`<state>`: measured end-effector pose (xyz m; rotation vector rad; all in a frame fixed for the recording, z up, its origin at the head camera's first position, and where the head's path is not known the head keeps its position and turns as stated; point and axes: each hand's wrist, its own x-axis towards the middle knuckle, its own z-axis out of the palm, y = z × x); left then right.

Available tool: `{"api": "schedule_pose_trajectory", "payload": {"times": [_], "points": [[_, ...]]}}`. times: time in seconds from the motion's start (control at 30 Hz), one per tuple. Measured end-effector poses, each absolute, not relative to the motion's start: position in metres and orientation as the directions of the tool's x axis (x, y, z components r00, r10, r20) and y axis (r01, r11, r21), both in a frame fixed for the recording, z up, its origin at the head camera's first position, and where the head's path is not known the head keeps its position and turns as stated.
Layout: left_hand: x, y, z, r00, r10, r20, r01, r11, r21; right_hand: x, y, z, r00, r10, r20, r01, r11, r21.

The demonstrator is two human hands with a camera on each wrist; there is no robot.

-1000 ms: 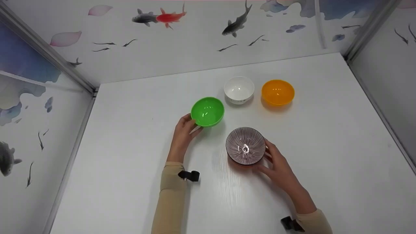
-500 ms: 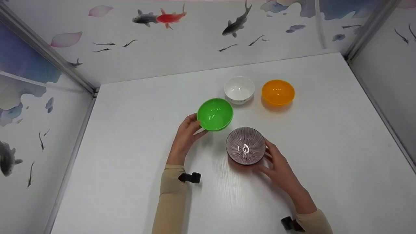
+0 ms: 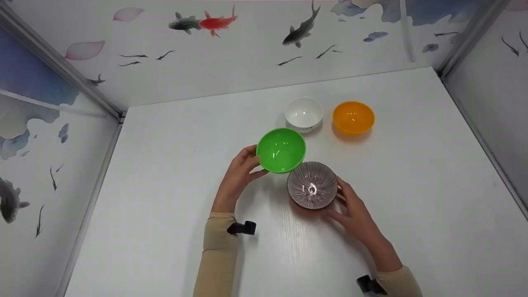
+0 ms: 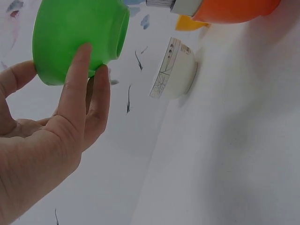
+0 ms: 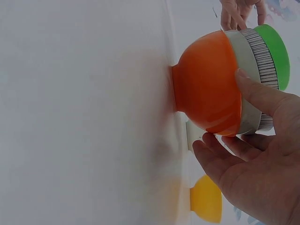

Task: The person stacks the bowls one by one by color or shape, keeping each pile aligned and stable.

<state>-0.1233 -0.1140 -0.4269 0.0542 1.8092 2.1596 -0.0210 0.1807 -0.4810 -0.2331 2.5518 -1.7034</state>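
Note:
My left hand holds a green bowl by its side, thumb and fingers spread around the wall. In the left wrist view the green bowl is off the table. Just in front and to the right stands a stack: an orange-red bowl at the bottom, a grey-white bowl in it, and a striped bowl on top. My right hand grips the right side of this stack, thumb on one side and fingers on the other. From above, the green bowl's edge overlaps the striped bowl's far rim.
Behind the green bowl a white bowl stands on the white table. An orange-yellow bowl stands to its right. Panels with painted fish border the table at the back and both sides.
The left hand has carried the green bowl to the right and nearer, toward the stack; it looks larger and higher. The right hand and stack have stayed in place.

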Motion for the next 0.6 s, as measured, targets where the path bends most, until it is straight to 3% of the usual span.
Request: {"api": "schedule_pose_trajectory", "payload": {"times": [0.6], "points": [[-0.113, -0.102, -0.417, -0.903, 0.398, -0.164, -0.175, 0.007, 0.984, -0.022, 0.181, -0.484, -0.986, -0.161, 0.039, -0.099, 0.385, -0.918]]}}
